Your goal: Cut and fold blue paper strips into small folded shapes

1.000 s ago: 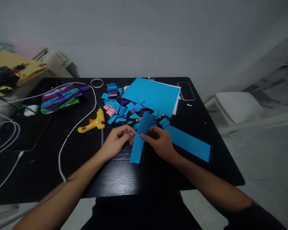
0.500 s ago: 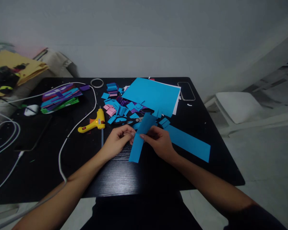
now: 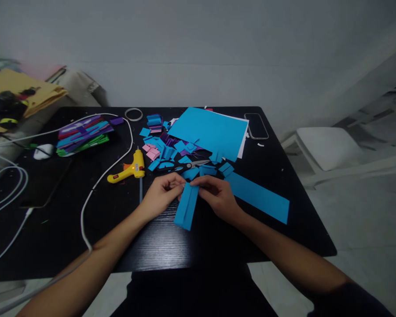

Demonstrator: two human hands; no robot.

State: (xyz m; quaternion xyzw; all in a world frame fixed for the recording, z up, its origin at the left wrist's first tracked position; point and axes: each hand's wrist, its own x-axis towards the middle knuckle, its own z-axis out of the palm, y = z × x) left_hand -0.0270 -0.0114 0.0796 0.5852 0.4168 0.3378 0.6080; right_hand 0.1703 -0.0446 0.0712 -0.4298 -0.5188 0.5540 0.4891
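Observation:
Between my two hands is a blue paper strip point(image 3: 186, 207), folded over so that its top fold lies at my fingertips and its loose ends point toward me. My left hand point(image 3: 166, 191) pinches it at the upper left edge. On the other side, my right hand point(image 3: 218, 196) grips the fold with thumb and fingers. Just beyond my hands lie scissors point(image 3: 193, 164), partly covered by blue paper pieces. A longer blue strip point(image 3: 260, 198) rests on the table beside my right hand, one end hidden behind it.
Behind the scissors are pink paper pieces point(image 3: 152, 151) and a large blue sheet point(image 3: 211, 132). A yellow glue gun point(image 3: 130, 169) lies left of my hands. A white cable point(image 3: 95, 185) crosses the black table point(image 3: 218, 246) and my left forearm. A phone point(image 3: 258, 126) lies far right.
The far half of the blue strip has been folded down toward me onto the near half. The scissors behind it now show more fully. Both hands stay in nearly the same place.

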